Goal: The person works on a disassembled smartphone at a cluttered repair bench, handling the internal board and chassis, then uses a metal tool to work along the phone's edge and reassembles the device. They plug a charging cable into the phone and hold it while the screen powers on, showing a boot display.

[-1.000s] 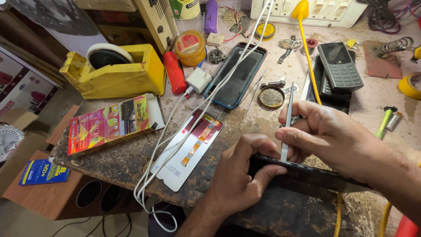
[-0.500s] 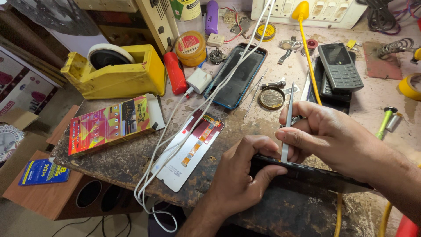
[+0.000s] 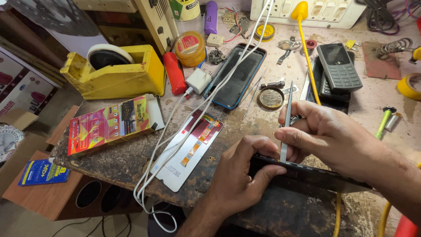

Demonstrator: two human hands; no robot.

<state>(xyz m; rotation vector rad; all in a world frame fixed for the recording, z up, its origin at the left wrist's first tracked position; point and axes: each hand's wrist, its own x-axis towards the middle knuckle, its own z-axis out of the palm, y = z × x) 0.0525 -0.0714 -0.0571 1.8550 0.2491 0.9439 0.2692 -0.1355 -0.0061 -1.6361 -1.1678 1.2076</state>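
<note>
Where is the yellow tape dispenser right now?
In the head view, the yellow tape dispenser sits at the bench's upper left, left of the red cylinder and above the colourful box.

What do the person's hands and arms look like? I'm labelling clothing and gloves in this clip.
Both hands are bare: no gloves. The left hand and its forearm show no sleeve, watch or band. The right hand and its forearm are likewise uncovered up to the frame edge. I can make out no rings, though some fingers are partly hidden.
</note>
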